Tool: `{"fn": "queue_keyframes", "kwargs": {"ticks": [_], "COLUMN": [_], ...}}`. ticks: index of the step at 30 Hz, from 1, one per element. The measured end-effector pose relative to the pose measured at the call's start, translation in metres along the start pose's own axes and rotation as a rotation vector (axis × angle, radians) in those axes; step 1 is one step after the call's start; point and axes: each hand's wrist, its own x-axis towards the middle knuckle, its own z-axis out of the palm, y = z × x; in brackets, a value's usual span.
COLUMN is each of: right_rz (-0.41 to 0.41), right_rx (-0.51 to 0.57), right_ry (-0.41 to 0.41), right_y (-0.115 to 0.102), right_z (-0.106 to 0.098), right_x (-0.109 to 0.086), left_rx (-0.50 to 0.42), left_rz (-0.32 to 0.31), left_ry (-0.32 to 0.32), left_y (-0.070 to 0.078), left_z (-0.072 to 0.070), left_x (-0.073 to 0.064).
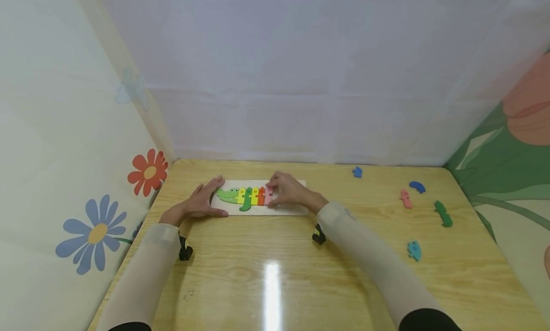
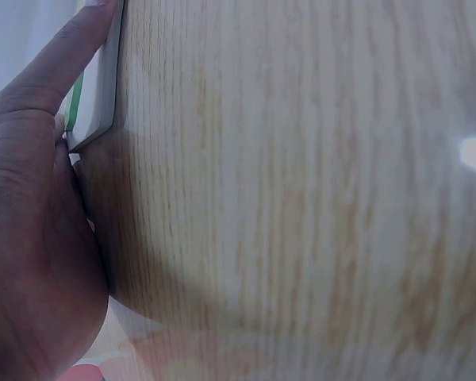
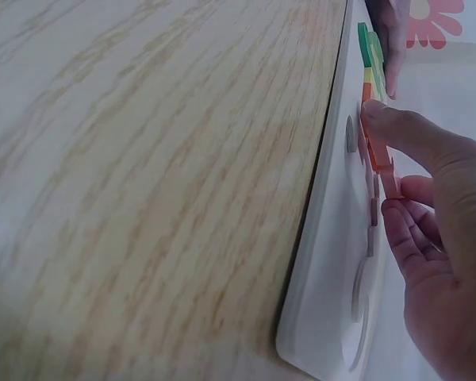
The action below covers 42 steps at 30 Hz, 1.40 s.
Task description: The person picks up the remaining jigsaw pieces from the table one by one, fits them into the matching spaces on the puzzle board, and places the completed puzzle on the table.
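From here, the right hand (image 1: 290, 190) pinches a pink puzzle piece (image 1: 269, 196); the left hand (image 1: 201, 200), thumb and fingers apart, touches the white board (image 1: 232, 183) bearing a green-headed crocodile (image 1: 248, 197), its markings illegibly small.

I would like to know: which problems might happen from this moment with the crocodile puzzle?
1. The pink puzzle piece, pinched by the right grip, may catch on the neighbouring red-orange piece and not sit flat.
2. The white puzzle board might slide if the left grip, spread around its left end, loosens.
3. A loose pink piece lies off to the right; its similar colour could cause a mix-up.
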Motion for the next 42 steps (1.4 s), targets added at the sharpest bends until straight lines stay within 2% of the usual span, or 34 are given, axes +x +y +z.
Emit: {"fn": "queue_keyframes", "kwargs": {"ticks": [23,42], "right_rz": [0.004,0.037], "right_rx": [0.009,0.012], "right_ry": [-0.037,-0.081], "right_y": [0.002,0.0], "right_z": [0.002,0.002], "right_x": [0.005,0.005], "left_rx": [0.017,0.011], "left_rz": [0.002,-0.004], "left_ry": [0.003,0.003], "left_y": [-0.003,0.007], "left_z": [0.002,-0.001], "left_x": [0.002,-0.003]}}
